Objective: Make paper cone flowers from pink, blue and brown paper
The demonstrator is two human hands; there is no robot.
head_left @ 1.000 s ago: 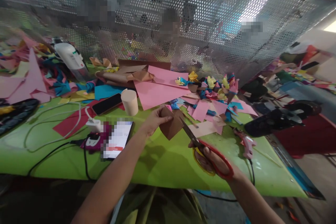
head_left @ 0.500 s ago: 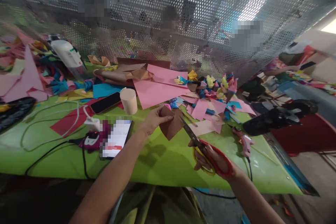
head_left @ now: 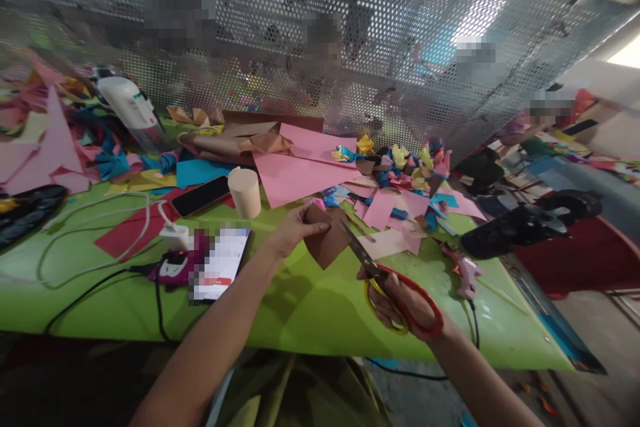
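My left hand [head_left: 291, 229] pinches a folded brown paper piece [head_left: 327, 240] just above the green table [head_left: 310, 310]. My right hand [head_left: 404, 303] grips red and yellow handled scissors [head_left: 395, 293], fingers through the loops. The dark blades point up and left and reach the right edge of the brown paper. Both hands hover near the table's front middle.
A phone [head_left: 220, 265] and a dark phone [head_left: 201, 196] lie left, among white and black cables [head_left: 100, 260]. A cardboard roll [head_left: 245, 192] stands behind. Pink sheets [head_left: 300, 170] and coloured scraps crowd the back. A pink glue gun [head_left: 465, 271] lies right. A perforated metal screen [head_left: 350, 27] rises behind.
The scissors and my right hand have shifted slightly up and left against the brown paper. My left hand still holds the paper in the same place.
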